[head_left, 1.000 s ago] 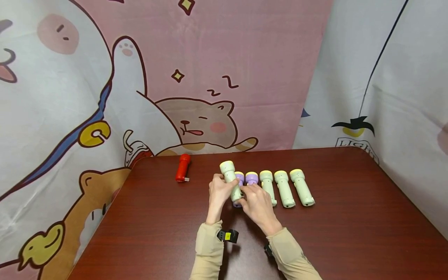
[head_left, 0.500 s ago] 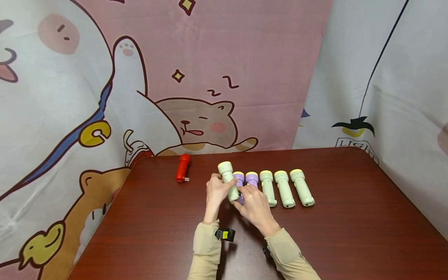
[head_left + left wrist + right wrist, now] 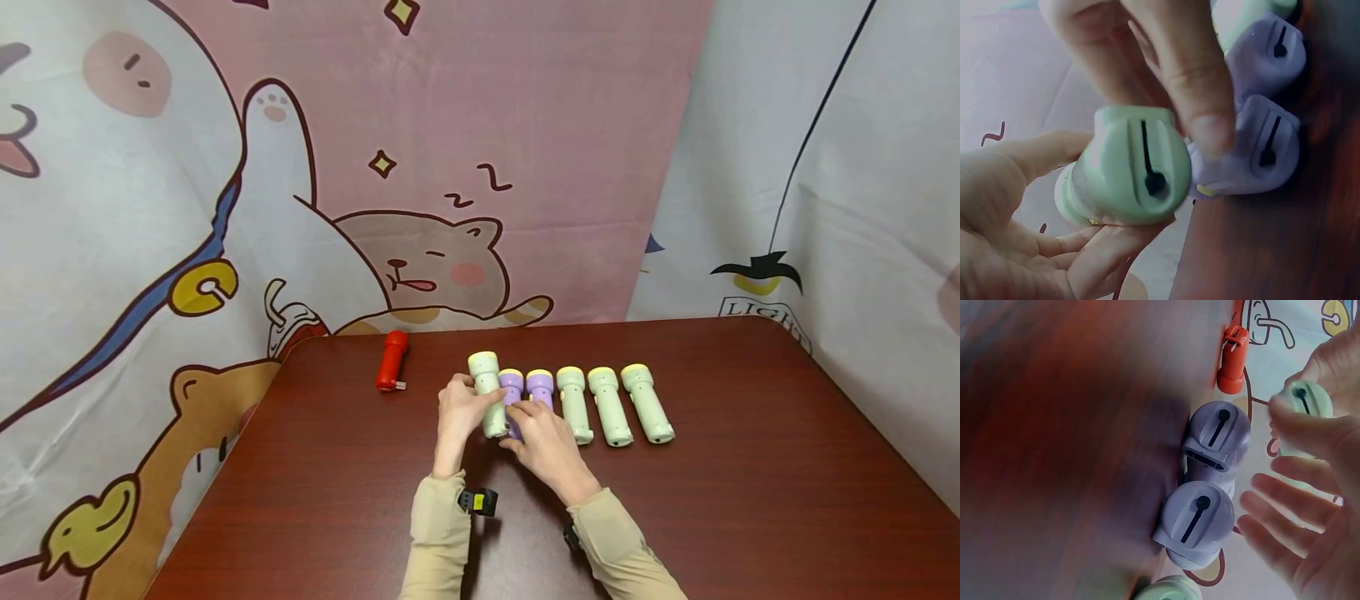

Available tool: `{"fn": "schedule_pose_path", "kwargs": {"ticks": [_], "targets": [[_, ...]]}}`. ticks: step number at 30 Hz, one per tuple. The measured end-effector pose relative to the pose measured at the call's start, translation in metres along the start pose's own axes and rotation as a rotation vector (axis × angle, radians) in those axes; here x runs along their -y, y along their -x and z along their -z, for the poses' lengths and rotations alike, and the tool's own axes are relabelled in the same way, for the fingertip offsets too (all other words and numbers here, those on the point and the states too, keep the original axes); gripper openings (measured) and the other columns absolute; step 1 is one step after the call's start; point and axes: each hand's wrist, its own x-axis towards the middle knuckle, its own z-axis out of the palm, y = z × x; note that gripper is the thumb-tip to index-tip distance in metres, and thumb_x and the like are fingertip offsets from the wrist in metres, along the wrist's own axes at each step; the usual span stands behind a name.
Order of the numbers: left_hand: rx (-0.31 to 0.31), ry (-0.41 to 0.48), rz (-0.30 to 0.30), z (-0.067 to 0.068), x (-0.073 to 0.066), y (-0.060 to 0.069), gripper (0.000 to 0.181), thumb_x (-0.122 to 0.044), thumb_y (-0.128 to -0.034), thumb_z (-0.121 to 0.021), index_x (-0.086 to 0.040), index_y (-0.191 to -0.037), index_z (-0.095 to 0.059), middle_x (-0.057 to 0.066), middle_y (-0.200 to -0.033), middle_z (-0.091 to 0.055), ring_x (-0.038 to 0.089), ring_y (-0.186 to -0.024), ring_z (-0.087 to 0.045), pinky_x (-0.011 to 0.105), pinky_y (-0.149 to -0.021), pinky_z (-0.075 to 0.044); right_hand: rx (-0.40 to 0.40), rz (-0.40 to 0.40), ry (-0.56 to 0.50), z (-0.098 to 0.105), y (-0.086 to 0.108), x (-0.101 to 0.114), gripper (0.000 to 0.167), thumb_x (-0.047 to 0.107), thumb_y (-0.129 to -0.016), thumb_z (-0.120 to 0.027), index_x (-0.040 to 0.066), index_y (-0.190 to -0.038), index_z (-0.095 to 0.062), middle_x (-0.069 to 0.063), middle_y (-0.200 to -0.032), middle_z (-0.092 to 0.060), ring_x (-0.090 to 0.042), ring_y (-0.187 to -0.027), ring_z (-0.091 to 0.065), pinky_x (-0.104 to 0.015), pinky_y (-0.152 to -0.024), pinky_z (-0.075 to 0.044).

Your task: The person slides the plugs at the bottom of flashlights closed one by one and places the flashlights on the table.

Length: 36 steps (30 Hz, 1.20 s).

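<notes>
My left hand (image 3: pixel 457 414) grips a pale green flashlight (image 3: pixel 484 367) around its body at the left end of a row. In the left wrist view that flashlight's tail end (image 3: pixel 1141 169), with a dark keyhole-shaped slot, faces the camera. My right hand (image 3: pixel 551 446) is beside the tail, its thumb overlapping it in the right wrist view; whether it touches cannot be told. The right fingers (image 3: pixel 1291 500) spread out loosely. Two purple flashlights (image 3: pixel 512 380) (image 3: pixel 539 382) lie just right of the held one, partly hidden by the right hand.
Three more pale green flashlights (image 3: pixel 575 404) (image 3: pixel 610 407) (image 3: pixel 648 403) lie on the brown table (image 3: pixel 750 467) to the right. A red flashlight (image 3: pixel 392 361) lies apart at the back left. A printed cloth (image 3: pixel 585 167) hangs behind the table.
The held green flashlight has shifted slightly left and down and stands straighter in line with the row. My right fingers have come away from its tail a little.
</notes>
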Motion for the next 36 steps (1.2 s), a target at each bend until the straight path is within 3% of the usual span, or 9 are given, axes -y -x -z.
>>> {"fn": "schedule_pose_path", "kwargs": {"ticks": [10, 17, 26, 36], "targets": [[-0.014, -0.035, 0.008, -0.001, 0.007, -0.002, 0.051, -0.028, -0.0690, -0.082, 0.003, -0.103, -0.062, 0.018, -0.092, -0.070, 0.031, -0.084, -0.065, 0.041, -0.073, -0.052, 0.056, 0.007, 0.015, -0.003, 0.000, -0.002, 0.028, 0.011, -0.071, -0.082, 0.005, -0.097, -0.073, -0.010, -0.105, -0.068, -0.027, -0.090, -0.066, -0.039, -0.069, -0.054], [-0.027, -0.067, 0.022, 0.002, 0.012, -0.006, 0.051, -0.029, -0.0682, -0.083, 0.002, -0.103, -0.062, 0.019, -0.095, -0.069, 0.034, -0.086, -0.065, 0.044, -0.074, -0.052, 0.040, 0.026, 0.023, -0.004, -0.001, -0.003, 0.020, 0.006, -0.071, -0.079, 0.006, -0.091, -0.074, -0.011, -0.101, -0.069, -0.027, -0.085, -0.067, -0.039, -0.065, -0.054], [-0.080, -0.152, 0.023, 0.002, 0.023, -0.013, 0.048, -0.029, -0.0662, -0.083, 0.000, -0.100, -0.064, 0.017, -0.089, -0.069, 0.038, -0.080, -0.065, 0.047, -0.067, -0.051, 0.033, 0.018, 0.032, -0.003, -0.001, -0.003, 0.016, 0.006, -0.072, -0.077, 0.008, -0.087, -0.074, -0.010, -0.098, -0.069, -0.027, -0.082, -0.068, -0.040, -0.062, -0.053], [-0.084, -0.245, 0.029, -0.004, 0.031, -0.019, 0.039, -0.028, -0.0648, -0.085, -0.001, -0.084, -0.063, 0.016, -0.077, -0.067, 0.037, -0.073, -0.065, 0.046, -0.059, -0.049, 0.035, 0.014, 0.035, -0.004, -0.001, -0.003, 0.016, 0.006, -0.072, -0.077, 0.010, -0.087, -0.075, -0.010, -0.099, -0.069, -0.027, -0.082, -0.068, -0.040, -0.060, -0.053]]}}
